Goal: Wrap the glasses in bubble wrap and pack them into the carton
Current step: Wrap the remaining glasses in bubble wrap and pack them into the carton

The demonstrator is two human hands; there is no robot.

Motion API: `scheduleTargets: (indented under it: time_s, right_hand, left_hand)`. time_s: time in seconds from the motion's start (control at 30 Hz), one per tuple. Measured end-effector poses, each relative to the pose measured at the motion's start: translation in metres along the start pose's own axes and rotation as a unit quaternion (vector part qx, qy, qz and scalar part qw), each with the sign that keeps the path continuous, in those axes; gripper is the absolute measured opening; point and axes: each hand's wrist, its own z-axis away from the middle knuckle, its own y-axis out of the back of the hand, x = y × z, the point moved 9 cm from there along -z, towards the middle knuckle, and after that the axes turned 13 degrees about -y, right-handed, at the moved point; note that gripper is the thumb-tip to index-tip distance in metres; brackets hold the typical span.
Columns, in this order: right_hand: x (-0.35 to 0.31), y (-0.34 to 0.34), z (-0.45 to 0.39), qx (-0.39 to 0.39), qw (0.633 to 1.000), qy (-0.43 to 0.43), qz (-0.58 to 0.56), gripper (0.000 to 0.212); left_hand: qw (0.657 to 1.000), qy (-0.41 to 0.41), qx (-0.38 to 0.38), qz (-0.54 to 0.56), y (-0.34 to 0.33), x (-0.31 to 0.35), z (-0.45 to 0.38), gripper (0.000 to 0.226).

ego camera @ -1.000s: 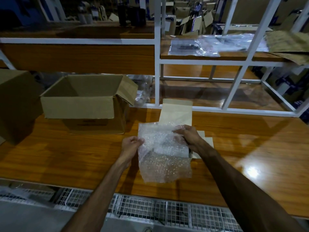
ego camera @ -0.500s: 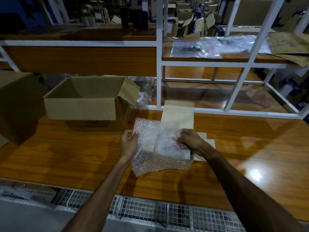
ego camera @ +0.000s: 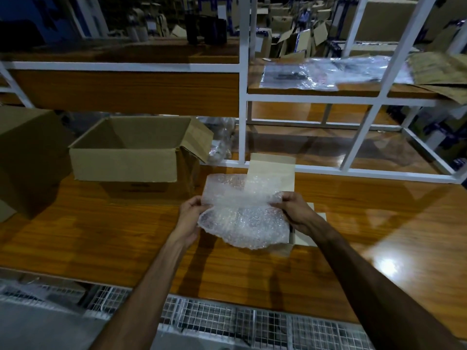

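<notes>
From the head camera, my left hand [ego camera: 190, 215] pinches the left edge of the bubble wrap [ego camera: 243, 218] and my right hand [ego camera: 294, 210] pinches the right edge, the 2 hands apart with the sheet bowed between them above the wooden table [ego camera: 101, 231]. I cannot see any glasses through the wrap. The open carton [ego camera: 131, 152] sits near, up and to my left. To do this well, I judge I should keep the sheet taut, fold evenly, and hold the edges closed before moving toward the carton.
</notes>
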Motion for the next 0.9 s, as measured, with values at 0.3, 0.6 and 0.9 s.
scheduleTargets:
  time_s: [0.3,0.6,0.9]
  right_hand:
    - [-0.016,0.002,0.013,0.014,0.996,0.045,0.076,0.044]
    - [0.002,-0.002,0.007,-0.078,0.994,-0.012,-0.070,0.032]
    - [-0.005,0.004,0.013,-0.013,0.997,0.045,0.057,0.028]
  left_hand:
    - [0.996,0.051,-0.068,0.011,-0.012,0.015,0.007,0.026]
    - [0.994,0.030,-0.105,-0.027,-0.021,0.019,0.001,0.033]
    - [0.994,-0.005,-0.104,-0.035,-0.023,0.022,-0.004,0.034]
